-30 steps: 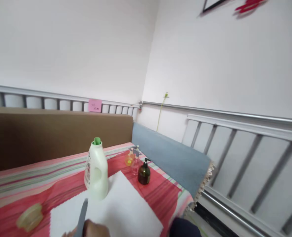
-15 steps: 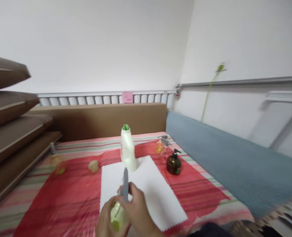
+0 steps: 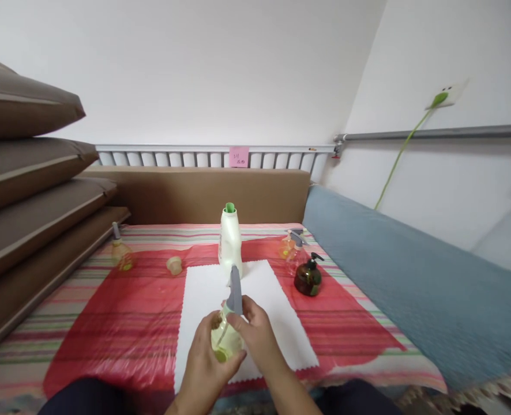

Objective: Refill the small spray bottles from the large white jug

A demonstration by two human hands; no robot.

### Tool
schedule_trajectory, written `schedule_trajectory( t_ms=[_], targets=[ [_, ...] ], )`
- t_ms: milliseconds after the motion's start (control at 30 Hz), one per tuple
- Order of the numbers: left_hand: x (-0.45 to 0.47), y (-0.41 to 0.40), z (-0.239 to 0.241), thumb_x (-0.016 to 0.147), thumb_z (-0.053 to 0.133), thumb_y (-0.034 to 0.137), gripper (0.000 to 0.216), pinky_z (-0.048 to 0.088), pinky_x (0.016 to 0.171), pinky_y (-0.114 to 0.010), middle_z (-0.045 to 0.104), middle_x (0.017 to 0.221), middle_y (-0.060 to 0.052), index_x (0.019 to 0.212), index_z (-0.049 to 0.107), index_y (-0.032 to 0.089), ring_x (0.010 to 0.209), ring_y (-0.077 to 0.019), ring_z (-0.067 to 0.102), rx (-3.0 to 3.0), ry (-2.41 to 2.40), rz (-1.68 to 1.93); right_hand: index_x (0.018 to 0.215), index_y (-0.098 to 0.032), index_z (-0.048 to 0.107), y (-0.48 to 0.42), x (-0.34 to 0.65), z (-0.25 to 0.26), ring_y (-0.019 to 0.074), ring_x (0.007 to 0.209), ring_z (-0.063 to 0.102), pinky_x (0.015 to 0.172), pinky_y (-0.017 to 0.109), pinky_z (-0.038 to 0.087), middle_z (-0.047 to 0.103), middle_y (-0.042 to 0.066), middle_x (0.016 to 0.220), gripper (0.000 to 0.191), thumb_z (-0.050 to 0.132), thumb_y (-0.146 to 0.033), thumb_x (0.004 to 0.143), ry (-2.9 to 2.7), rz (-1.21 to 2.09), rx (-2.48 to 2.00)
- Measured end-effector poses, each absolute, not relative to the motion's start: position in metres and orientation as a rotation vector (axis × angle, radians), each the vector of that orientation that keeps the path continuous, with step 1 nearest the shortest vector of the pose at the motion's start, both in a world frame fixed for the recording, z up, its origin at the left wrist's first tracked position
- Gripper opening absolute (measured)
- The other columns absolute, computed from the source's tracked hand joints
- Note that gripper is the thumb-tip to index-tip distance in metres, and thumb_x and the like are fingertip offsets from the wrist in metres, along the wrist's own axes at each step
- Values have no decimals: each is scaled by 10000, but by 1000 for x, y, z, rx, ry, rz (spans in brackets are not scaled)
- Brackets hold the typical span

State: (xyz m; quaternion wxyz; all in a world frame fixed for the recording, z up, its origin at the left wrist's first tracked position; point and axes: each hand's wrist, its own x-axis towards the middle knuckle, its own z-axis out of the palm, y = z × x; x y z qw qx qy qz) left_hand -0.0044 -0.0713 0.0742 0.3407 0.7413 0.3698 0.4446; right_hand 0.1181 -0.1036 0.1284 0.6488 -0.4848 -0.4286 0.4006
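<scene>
A clear pale-green spray bottle (image 3: 232,341) with a grey trigger head (image 3: 235,291) is held in front of me, tilted, over a white sheet (image 3: 277,323). My left hand (image 3: 207,351) wraps round the bottle's body. Fingers of my right hand (image 3: 255,334) close on the neck and the trigger head. A little yellowish-green liquid shows at the bottom. Just beyond, on the sheet, stands a tall white jug (image 3: 230,242) with a green spout and no cap on it. Its cap-like pale piece (image 3: 174,266) lies to the left on the red plastic.
To the right stand a dark pump bottle (image 3: 308,280), a pink spray bottle (image 3: 296,262) and an orange one (image 3: 286,246). A yellowish spray bottle (image 3: 121,256) is at left. Stacked brown cushions (image 3: 34,155) rise on the left; a blue padded edge (image 3: 394,248) bounds the right.
The spray bottle in my hands has been raised and brought into fuller view. My hands stay round it. The camera view has shifted; the things on the cloth stay in place.
</scene>
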Motion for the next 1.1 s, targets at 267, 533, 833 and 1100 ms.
schedule_trajectory(
  t_ms=[267,533,833,1100],
  targets=[
    [-3,-79,77,605,710,265,643,459,923,-469,597,1091,-108,1177,440,155,1022,-274,580,1884,977,1088,1001,-217,586,-106,123,124,214,982,592,904,353,427,663,35,1009,297,679,-293,729,-1001,749,-1155],
    [-16,-73,76,654,712,347,655,431,947,-462,560,1111,-110,1199,403,157,1054,-269,548,1932,1084,1110,1001,-198,601,-104,108,133,220,994,600,899,359,440,667,60,1037,266,609,-336,775,-916,806,-1150],
    [-24,-72,76,646,711,377,634,458,914,-456,588,1095,-109,1183,451,161,1035,-280,569,1944,1128,1171,935,-198,552,-95,107,130,206,897,614,840,355,474,655,32,918,318,705,-264,665,-879,762,-1189],
    [-19,-74,73,646,712,402,652,451,933,-465,581,1120,-119,1194,450,165,1065,-287,560,1947,1087,1179,854,-190,592,-104,103,134,212,843,602,819,362,457,664,30,851,216,698,-249,676,-995,684,-1297]
  ],
)
